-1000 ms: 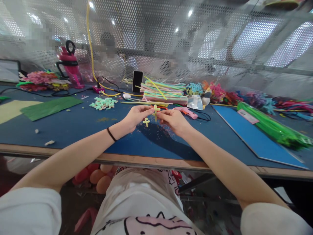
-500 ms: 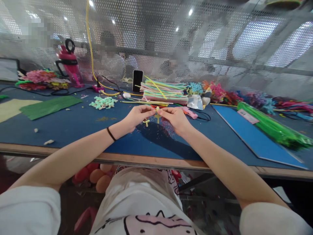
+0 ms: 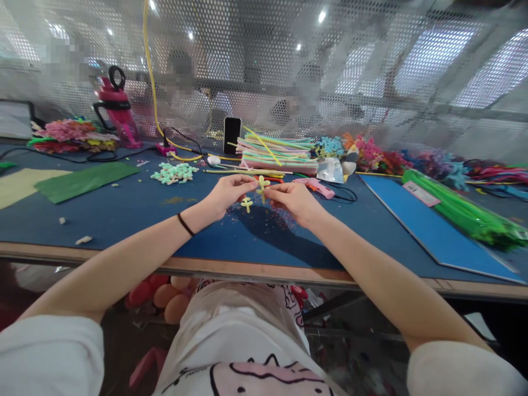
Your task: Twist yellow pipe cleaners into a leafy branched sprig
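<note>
Between my hands is a small pale-yellow pipe-cleaner piece [image 3: 262, 187], bent into a branched, cross-like shape and held just above the table. My left hand [image 3: 229, 193] pinches it from the left with thumb and fingertips. From the other side, my right hand [image 3: 295, 201] grips its edge, with fingers curled beneath the thumb. A second yellow branched piece [image 3: 246, 204] lies on the blue table just below my left fingertips. Past my right hand rests a pink glue gun [image 3: 317, 187] with a dark cord.
Behind my hands lies a stack of pastel pipe cleaners [image 3: 276, 155], with a phone [image 3: 232, 135] upright beside it. Mint branched pieces [image 3: 175, 172] sit left, near green felt [image 3: 87, 180]. On the right are a blue board [image 3: 429, 231] and bagged green pipe cleaners [image 3: 462, 212].
The held yellow piece has turned and moved slightly left, showing more of its branches. My fingers have shifted on it, the right hand gripping a little lower.
</note>
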Available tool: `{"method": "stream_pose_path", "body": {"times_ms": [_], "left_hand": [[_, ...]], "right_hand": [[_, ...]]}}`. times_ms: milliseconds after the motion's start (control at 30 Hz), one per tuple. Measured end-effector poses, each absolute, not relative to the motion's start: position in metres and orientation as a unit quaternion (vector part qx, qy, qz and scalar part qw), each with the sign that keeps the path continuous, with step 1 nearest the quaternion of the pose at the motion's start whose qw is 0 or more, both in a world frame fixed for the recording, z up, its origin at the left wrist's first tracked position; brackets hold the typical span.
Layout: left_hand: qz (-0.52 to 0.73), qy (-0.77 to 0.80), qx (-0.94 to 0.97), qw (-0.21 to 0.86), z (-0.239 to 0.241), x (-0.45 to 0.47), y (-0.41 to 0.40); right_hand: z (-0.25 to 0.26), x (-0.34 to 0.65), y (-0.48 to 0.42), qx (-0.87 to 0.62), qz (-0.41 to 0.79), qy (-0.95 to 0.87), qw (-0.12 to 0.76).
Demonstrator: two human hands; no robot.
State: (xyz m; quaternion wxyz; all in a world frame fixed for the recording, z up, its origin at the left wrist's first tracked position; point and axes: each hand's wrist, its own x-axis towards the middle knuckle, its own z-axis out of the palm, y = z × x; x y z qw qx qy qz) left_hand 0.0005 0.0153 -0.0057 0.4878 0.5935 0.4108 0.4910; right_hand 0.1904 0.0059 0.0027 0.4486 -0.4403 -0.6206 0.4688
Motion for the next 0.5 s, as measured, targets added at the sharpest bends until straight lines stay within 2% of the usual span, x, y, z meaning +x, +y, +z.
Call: {"method": "stream_pose_path", "body": {"times_ms": [133,333,500], "left_hand": [[0.469,0.419,0.642,0.437,-0.004,-0.006,0.024],[0.266,0.326,0.888,0.184,-0.006,-0.031,0.046],[0.210,0.292,0.924,0.129,-0.010,-0.040,0.051]], "right_hand": [[0.003,0.190,0.006,-0.449,0.489,-0.591,0.458],[-0.004,0.189,0.012,-0.465,0.565,-0.543,0.411],[-0.012,0.189,0.016,-0.487,0.557,-0.555,0.381]]}}
